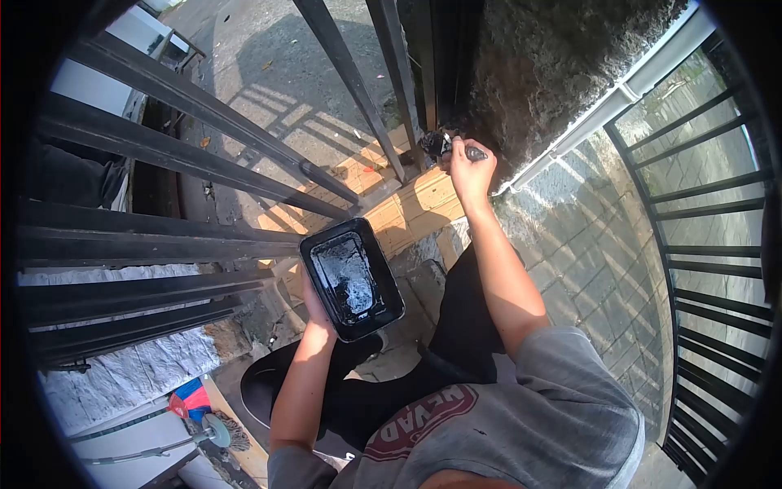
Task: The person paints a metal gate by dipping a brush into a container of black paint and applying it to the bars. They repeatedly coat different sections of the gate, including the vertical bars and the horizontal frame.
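My left hand [314, 303] holds a black rectangular tray [353, 279] from its left side, with glossy black liquid inside. Farther up, my right hand [472, 167] is closed around the dark handle of a paintbrush [442, 146]. The brush head is dark and lies against the foot of a black gate post [423, 98], beside the rough stone wall. Its exact bristle contact is too small to make out.
Black metal bars [195, 155] fan out on the left. A rough stone pillar [554, 73] and a white pipe [599, 122] stand at upper right. Another barred gate [709, 261] curves along the right. A mop [217, 430] lies at lower left.
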Motion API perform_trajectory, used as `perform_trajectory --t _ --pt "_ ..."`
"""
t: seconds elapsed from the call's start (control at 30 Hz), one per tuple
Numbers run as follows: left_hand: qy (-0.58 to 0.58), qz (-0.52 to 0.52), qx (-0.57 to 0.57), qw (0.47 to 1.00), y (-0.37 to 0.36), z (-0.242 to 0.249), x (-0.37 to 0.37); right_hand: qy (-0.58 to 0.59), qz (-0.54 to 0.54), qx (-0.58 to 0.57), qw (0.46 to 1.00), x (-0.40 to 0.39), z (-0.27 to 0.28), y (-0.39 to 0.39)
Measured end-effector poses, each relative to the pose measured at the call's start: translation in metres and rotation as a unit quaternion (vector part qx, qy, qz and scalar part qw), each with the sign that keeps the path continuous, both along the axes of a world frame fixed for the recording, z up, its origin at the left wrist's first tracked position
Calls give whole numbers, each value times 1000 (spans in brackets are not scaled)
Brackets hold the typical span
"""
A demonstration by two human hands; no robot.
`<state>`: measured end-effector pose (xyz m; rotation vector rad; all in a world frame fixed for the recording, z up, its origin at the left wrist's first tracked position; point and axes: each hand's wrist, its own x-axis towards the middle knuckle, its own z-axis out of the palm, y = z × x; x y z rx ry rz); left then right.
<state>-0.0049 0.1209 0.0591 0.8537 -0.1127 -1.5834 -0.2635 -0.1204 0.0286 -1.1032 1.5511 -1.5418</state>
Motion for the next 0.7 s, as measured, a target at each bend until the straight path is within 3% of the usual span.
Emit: perform_trajectory --t 0.07,0.13,0.23,0.3,0.37,0.5,0.7 --pt "1 -6 23 1000 -1 -4 -3 8 17 4 1000 -10 17 5" --pt "-7 2 44 999 -12 18 -19 -29 14 12 999 -18 13 8" --pt "36 17 46 998 -24 12 -25 -122 4 45 992 -19 3 28" --pt "24 27 59 998 -30 8 -23 -84 0 120 989 -17 -26 33" --pt "27 34 53 998 -31 1 -18 91 48 128 986 -18 -45 26" --pt "38 21 38 998 -30 -3 -13 -81 79 36 993 -2 -12 17" --pt "37 15 39 998 -31 1 -13 -117 37 -60 991 4 33 41"
